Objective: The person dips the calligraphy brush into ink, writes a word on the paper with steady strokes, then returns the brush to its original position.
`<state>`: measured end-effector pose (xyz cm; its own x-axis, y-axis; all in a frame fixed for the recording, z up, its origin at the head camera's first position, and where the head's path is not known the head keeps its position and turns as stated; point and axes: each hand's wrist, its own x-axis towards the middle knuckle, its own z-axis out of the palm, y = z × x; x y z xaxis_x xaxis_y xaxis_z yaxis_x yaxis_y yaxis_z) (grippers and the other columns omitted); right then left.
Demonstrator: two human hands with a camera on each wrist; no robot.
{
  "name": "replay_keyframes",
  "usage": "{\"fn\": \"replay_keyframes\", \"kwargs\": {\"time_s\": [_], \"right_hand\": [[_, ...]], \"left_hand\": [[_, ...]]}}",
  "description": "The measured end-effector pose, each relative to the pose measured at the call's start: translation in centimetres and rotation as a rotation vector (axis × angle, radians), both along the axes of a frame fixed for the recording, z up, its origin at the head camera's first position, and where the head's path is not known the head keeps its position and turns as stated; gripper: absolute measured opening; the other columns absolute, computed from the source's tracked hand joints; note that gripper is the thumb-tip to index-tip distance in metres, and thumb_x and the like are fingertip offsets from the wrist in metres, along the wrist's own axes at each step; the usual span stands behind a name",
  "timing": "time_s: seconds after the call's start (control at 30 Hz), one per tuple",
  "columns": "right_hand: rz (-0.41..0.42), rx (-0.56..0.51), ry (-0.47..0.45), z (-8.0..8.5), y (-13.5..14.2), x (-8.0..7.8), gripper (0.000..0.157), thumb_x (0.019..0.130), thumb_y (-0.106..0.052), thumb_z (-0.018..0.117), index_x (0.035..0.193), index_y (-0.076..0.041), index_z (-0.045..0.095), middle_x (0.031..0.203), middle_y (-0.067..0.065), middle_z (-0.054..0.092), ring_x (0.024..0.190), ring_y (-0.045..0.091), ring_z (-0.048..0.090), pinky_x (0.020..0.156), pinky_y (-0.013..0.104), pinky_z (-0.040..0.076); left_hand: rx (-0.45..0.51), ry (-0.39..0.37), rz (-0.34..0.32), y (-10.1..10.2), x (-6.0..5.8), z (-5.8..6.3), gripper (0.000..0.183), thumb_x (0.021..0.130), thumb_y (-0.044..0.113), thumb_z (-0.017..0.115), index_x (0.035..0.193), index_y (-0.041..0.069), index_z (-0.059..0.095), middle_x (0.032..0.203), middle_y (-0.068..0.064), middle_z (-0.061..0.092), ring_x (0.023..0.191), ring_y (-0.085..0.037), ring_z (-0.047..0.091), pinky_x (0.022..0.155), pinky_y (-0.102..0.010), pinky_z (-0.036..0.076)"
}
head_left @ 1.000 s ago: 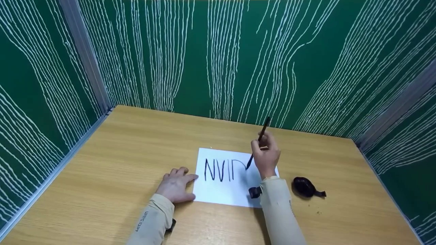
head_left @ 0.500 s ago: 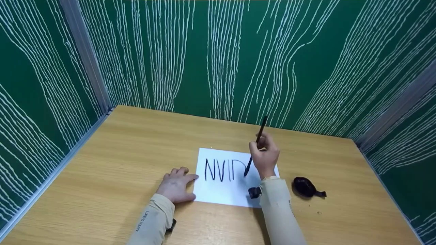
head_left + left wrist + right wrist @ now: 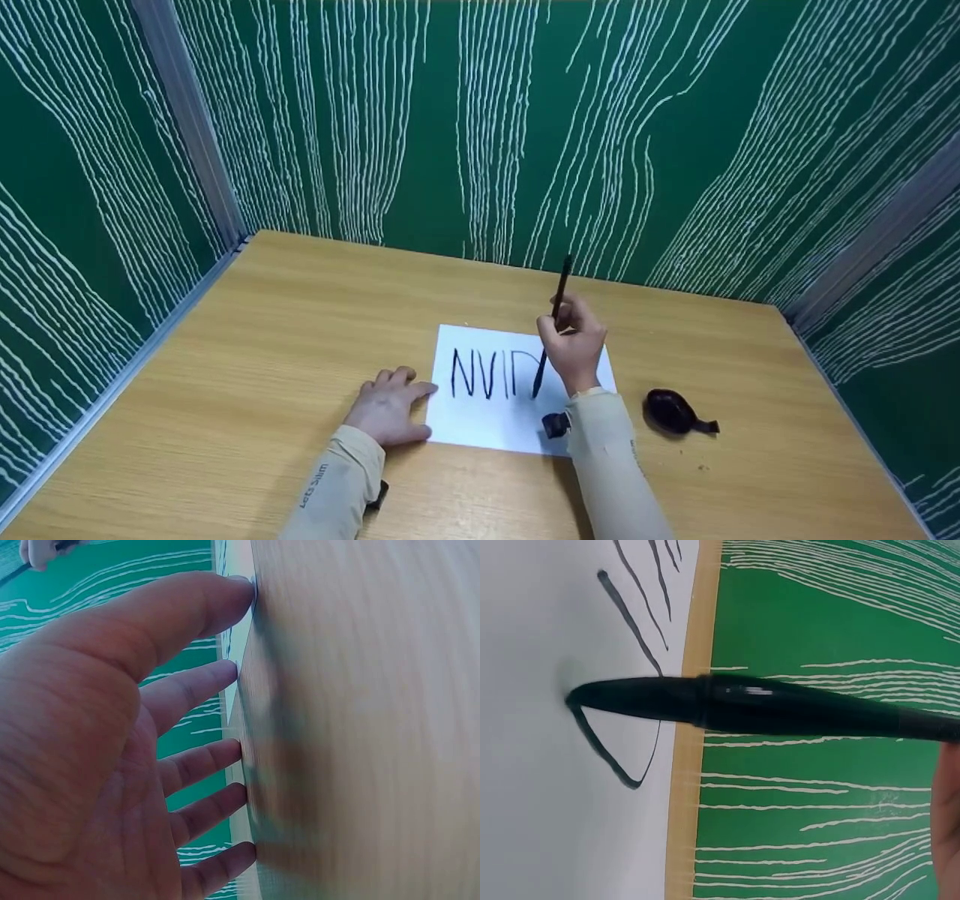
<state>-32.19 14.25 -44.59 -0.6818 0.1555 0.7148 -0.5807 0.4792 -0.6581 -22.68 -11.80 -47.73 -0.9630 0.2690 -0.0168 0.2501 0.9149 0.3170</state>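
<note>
My right hand point(image 3: 576, 351) pinches a black writing brush point(image 3: 561, 291) held steeply over a white sheet of paper point(image 3: 480, 429). Dark strokes reading N, V, I and a partial curved letter run across the sheet's upper half. In the right wrist view, the tapered tip of the brush point(image 3: 637, 699) meets the paper at the end of a dark curved line. My left hand point(image 3: 384, 411) lies spread at the sheet's left edge, with thumb and index fingertips right at the paper. In the left wrist view, its fingers point(image 3: 202, 765) are extended down to the tabletop.
A small black dish point(image 3: 670, 412) with a short handle sits on the wooden table point(image 3: 225, 375), right of the paper. Green panels point(image 3: 427, 150) with white wavy lines enclose the back and sides, joined by grey posts point(image 3: 187, 112).
My right hand and the brush have moved slightly left, the tip sliding down and left along the paper as the curved letter lengthens. My left hand has stayed in place.
</note>
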Motion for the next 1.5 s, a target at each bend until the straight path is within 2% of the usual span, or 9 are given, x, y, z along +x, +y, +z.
{"fn": "replay_keyframes", "kwargs": {"time_s": [0.1, 0.27, 0.67, 1.5], "right_hand": [[0.029, -0.003, 0.001, -0.1, -0.4, 0.2, 0.016, 0.075, -0.013, 0.058, 0.090, -0.019, 0.059, 0.064, -0.006, 0.057, 0.054, 0.007, 0.053, 0.046, 0.025, 0.046], [0.072, 0.001, 0.061, 0.0, -1.1, 0.3, 0.018, 0.073, -0.008, 0.057, 0.089, -0.016, 0.060, 0.062, -0.003, 0.057, 0.051, 0.008, 0.053, 0.044, 0.024, 0.045], [0.113, 0.001, 0.106, 0.2, -2.1, 0.6, 0.021, 0.070, -0.004, 0.058, 0.088, -0.015, 0.060, 0.063, -0.006, 0.058, 0.051, 0.007, 0.053, 0.045, 0.022, 0.046], [0.049, -0.034, 0.099, -0.3, -1.8, 0.3, 0.020, 0.073, -0.005, 0.058, 0.090, -0.016, 0.060, 0.066, -0.002, 0.060, 0.056, 0.008, 0.055, 0.049, 0.023, 0.049]], "left_hand": [[0.001, 0.000, 0.001, 0.0, 0.1, 0.1, 0.062, 0.065, 0.044, 0.064, 0.123, 0.030, 0.049, 0.129, -0.007, 0.040, 0.116, -0.031, 0.036, 0.088, -0.050, 0.031], [0.008, -0.002, 0.002, 0.0, 0.1, 0.1, 0.061, 0.065, 0.042, 0.063, 0.123, 0.031, 0.049, 0.130, -0.006, 0.040, 0.117, -0.030, 0.035, 0.089, -0.051, 0.031], [-0.001, -0.019, 0.021, 0.1, 0.0, 0.3, 0.062, 0.065, 0.043, 0.064, 0.124, 0.032, 0.048, 0.131, -0.007, 0.039, 0.118, -0.030, 0.035, 0.091, -0.052, 0.029], [0.003, -0.022, 0.011, 0.0, 0.0, 0.0, 0.060, 0.067, 0.043, 0.063, 0.124, 0.031, 0.048, 0.131, -0.006, 0.038, 0.118, -0.030, 0.034, 0.091, -0.051, 0.029]]}}
